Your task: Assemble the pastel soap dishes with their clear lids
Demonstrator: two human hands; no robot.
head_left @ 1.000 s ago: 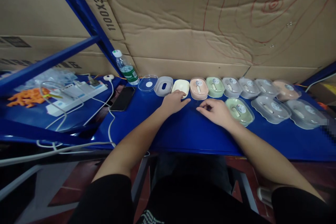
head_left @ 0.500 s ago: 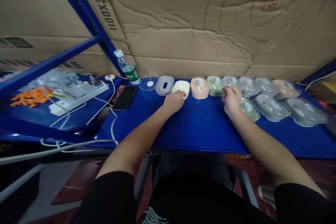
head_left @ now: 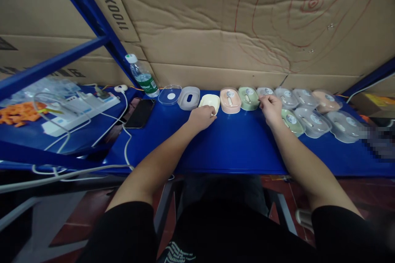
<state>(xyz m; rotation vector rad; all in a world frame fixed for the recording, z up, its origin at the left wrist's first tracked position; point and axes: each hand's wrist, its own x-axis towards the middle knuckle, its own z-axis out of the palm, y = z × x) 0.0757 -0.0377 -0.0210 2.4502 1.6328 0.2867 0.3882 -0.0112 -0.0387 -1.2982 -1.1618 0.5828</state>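
Centre: the left hand (head_left: 202, 118) pinches the near rim of the cream dish (head_left: 210, 100), apparently steadying it. Right of centre: the right hand (head_left: 271, 109), fingers curled, beside a grey box (head_left: 264, 91); grip unclear.

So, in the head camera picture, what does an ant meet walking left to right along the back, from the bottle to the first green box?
Bottle, clear cover, grey piece with an oval hole, cream dish, peach box, green box.

Cardbd wall (head_left: 185, 16) behind blue tbl (head_left: 234, 152)
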